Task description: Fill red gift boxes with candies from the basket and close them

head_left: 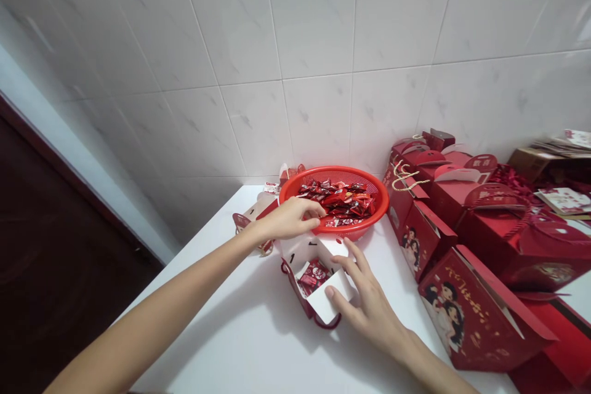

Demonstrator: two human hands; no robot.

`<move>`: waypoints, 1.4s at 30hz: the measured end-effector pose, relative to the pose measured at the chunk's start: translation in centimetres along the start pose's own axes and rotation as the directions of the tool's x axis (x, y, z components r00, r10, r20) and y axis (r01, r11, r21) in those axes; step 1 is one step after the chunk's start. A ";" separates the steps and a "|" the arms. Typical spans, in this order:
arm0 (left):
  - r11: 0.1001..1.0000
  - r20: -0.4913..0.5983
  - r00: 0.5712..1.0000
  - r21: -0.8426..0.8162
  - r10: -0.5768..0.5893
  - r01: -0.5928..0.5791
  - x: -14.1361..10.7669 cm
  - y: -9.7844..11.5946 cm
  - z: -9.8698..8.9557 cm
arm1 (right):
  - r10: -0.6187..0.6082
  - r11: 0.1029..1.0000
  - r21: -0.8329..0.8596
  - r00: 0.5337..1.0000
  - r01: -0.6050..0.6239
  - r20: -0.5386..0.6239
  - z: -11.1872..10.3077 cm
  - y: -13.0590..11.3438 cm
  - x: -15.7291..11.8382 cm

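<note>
looked like a filling step — your right hand [369, 300] held the open box [324, 304] by its flaps, just in front of the red basket [384, 202]. your left hand [290, 218] curled at the rim, couldn't tell if holding anything — next move probably called for pinching packets [339, 200].

The left hand [292, 218] hides part of the basket [384, 198]; whether it grips anything is unclear. The right hand [372, 297] covers part of the box [323, 306]. Print on the sweets [345, 199] is illegibly small. Picture edges crop both forearms [175, 298].
</note>
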State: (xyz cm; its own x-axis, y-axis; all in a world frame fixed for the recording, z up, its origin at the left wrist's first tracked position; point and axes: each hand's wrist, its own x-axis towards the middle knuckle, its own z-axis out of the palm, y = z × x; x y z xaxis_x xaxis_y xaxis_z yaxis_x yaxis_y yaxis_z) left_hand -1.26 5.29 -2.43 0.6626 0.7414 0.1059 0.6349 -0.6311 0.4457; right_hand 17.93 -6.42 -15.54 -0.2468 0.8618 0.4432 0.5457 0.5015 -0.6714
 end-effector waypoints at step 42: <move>0.994 0.264 0.965 -0.111 0.013 0.017 -2.1 1.4 -1.2 | -0.057 0.993 0.104 0.998 0.055 0.015 -0.6 -0.7 0.4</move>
State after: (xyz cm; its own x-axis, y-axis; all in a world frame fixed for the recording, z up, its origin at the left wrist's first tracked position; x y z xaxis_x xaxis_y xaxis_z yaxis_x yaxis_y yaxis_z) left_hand -2.24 3.20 -0.94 0.7523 0.6466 -0.1262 0.5979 -0.5895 0.5432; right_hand 17.93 -6.50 -14.50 -0.2894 0.8328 0.4718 0.4447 0.5535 -0.7042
